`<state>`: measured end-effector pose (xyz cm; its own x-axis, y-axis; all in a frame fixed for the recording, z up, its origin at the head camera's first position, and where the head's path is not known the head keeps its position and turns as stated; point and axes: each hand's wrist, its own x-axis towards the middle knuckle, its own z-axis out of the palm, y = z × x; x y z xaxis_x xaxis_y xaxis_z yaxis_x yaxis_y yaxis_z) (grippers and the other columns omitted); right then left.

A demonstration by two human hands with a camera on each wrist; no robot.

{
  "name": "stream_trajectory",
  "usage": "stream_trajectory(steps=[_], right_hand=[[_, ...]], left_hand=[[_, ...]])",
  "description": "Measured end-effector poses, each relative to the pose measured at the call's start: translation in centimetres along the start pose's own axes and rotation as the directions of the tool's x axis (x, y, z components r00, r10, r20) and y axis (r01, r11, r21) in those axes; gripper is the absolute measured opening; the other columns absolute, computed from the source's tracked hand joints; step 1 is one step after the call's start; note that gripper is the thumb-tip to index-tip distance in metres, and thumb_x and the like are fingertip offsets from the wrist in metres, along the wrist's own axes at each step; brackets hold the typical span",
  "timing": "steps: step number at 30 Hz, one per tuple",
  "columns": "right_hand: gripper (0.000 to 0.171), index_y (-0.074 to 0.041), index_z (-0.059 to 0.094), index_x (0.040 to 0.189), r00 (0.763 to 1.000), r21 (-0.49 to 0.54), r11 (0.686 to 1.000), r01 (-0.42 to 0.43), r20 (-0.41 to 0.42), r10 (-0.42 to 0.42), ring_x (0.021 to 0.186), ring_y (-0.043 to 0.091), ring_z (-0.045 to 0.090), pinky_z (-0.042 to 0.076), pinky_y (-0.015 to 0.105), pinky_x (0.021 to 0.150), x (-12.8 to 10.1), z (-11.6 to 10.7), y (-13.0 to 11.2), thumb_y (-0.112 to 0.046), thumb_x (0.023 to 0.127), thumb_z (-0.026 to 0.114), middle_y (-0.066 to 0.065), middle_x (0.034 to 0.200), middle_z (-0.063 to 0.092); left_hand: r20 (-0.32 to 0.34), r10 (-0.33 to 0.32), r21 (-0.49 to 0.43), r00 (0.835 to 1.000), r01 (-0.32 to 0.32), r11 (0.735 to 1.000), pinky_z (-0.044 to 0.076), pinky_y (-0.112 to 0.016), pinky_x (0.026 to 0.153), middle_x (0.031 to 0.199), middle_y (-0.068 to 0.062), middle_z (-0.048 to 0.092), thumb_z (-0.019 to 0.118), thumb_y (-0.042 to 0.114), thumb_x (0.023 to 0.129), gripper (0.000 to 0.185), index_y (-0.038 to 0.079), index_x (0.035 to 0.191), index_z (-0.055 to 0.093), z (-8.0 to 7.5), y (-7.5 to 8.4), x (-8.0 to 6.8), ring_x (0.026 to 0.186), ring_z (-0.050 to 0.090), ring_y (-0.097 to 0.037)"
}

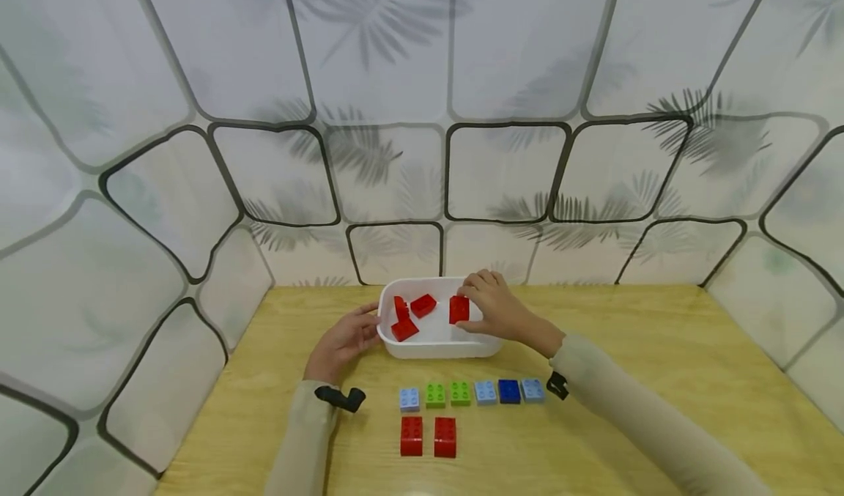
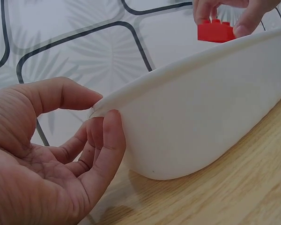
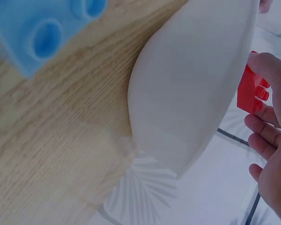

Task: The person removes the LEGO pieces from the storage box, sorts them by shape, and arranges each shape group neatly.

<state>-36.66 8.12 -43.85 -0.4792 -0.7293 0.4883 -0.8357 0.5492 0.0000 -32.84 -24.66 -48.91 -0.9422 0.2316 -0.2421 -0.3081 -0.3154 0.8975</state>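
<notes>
- Nearest the person, two red bricks [image 1: 428, 437] lie side by side on the wooden table [image 1: 659, 379], their studs up.
- Just beyond them runs a row of six smaller bricks [image 1: 471, 393]: light blue, green, green, light blue, dark blue, light blue, set close together in a line.
- A sleeved forearm comes in on each side of this row, with a dark strap at each wrist.
- The left hand [image 1: 343, 342] rests at the left end of the white tub [image 1: 435, 348]. In the left wrist view its thumb lies on top of the rim and a finger presses the outer wall just under it, so the rim sits between them; the other fingers are loosely curled toward the palm and hold nothing.
- The white tub stands on the table just past the row of bricks, between the two hands.
- Inside it, three loose red bricks [image 1: 410, 316] lie toward the left end, tilted; whether they touch each other is hard to tell from the head view.
- The right hand [image 1: 494, 309] reaches over the right part of the tub and pinches a red brick [image 1: 458, 310] between thumb and fingertips, closed firmly on it. The brick is held above the tub's floor, about level with the rim.
- Behind the table stands a pale wall [image 1: 422, 78] with dark curved lines and leaf shadows.
</notes>
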Motion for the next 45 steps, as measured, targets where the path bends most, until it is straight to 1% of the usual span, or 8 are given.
stream_trajectory(steps=[4,8,12,17,27,31,41,45], right_hand=[[0.045,-0.007,0.067,0.110,0.999,-0.003,0.999,0.037,-0.036,-0.037,0.104,0.027,0.049,0.039,0.051,0.094,-0.4,-0.7,-0.6,-0.039,0.082,0.084,0.009,0.108,0.060],[0.045,-0.008,0.068,0.109,0.996,-0.016,0.998,0.067,-0.064,-0.068,0.104,0.027,0.050,0.039,0.051,0.096,-0.8,-1.3,-1.0,-0.038,0.081,0.085,0.008,0.108,0.060],[0.046,-0.008,0.068,0.107,0.988,-0.030,0.994,0.110,-0.105,-0.112,0.102,0.026,0.050,0.040,0.049,0.093,-1.4,-1.7,-1.5,-0.039,0.079,0.086,0.008,0.107,0.060],[0.047,-0.009,0.067,0.103,0.976,-0.030,0.987,0.158,-0.145,-0.161,0.101,0.025,0.052,0.040,0.046,0.088,-2.6,-1.7,-2.4,-0.039,0.075,0.088,0.006,0.104,0.061],[0.049,-0.012,0.068,0.104,0.973,0.014,0.979,0.205,-0.108,-0.202,0.102,0.021,0.052,0.042,0.041,0.090,-5.5,-1.6,-4.5,-0.042,0.073,0.089,0.002,0.105,0.061],[0.051,-0.011,0.068,0.107,0.970,0.030,0.972,0.232,-0.087,-0.229,0.104,0.019,0.052,0.042,0.040,0.092,-6.4,-1.7,-5.4,-0.044,0.073,0.088,0.002,0.107,0.062],[0.051,-0.012,0.068,0.107,0.973,0.084,0.969,0.230,-0.006,-0.231,0.107,0.016,0.051,0.044,0.041,0.094,-8.3,-1.5,-7.3,-0.048,0.076,0.086,-0.001,0.109,0.062],[0.050,-0.013,0.068,0.106,0.970,0.073,0.967,0.243,-0.007,-0.243,0.107,0.016,0.051,0.044,0.040,0.096,-8.8,-1.1,-7.6,-0.049,0.076,0.085,-0.002,0.108,0.062]], left_hand=[[-0.001,0.004,-0.003,1.000,-0.004,1.000,0.055,-0.021,0.079,0.132,-0.005,0.055,0.052,0.006,0.105,0.057,0.005,0.157,0.029,-0.1,0.1,0.0,0.093,0.060,-0.011],[0.020,-0.002,-0.004,1.000,0.002,1.000,0.052,-0.020,0.074,0.129,-0.004,0.056,0.050,0.004,0.106,0.058,0.005,0.158,0.025,-0.1,0.2,0.1,0.087,0.058,-0.009],[0.024,0.020,-0.013,1.000,-0.020,1.000,0.051,-0.019,0.071,0.123,-0.002,0.058,0.047,0.003,0.106,0.054,0.003,0.156,0.027,0.0,0.0,0.3,0.081,0.058,-0.007],[0.008,0.032,-0.002,0.999,-0.032,0.999,0.049,-0.016,0.070,0.125,-0.002,0.057,0.047,0.003,0.106,0.054,0.003,0.156,0.028,0.2,-0.2,0.4,0.081,0.057,-0.005],[0.035,0.039,-0.034,0.999,-0.038,0.999,0.050,-0.018,0.071,0.122,-0.001,0.058,0.044,0.002,0.107,0.054,0.002,0.157,0.025,0.3,-0.1,0.4,0.080,0.056,-0.005],[0.014,0.030,-0.041,0.999,-0.030,0.999,0.050,-0.017,0.070,0.120,-0.001,0.059,0.045,0.001,0.106,0.054,0.002,0.156,0.027,0.4,0.1,0.5,0.079,0.057,-0.006],[-0.029,0.016,0.073,0.999,-0.013,0.997,0.044,-0.015,0.063,0.117,-0.001,0.061,0.049,0.003,0.104,0.056,0.003,0.157,0.029,0.8,0.3,0.3,0.074,0.055,-0.004],[-0.036,0.014,0.066,0.999,-0.012,0.998,0.045,-0.016,0.065,0.124,-0.005,0.060,0.050,0.002,0.104,0.059,0.003,0.158,0.026,0.9,0.4,0.4,0.076,0.057,-0.004]])
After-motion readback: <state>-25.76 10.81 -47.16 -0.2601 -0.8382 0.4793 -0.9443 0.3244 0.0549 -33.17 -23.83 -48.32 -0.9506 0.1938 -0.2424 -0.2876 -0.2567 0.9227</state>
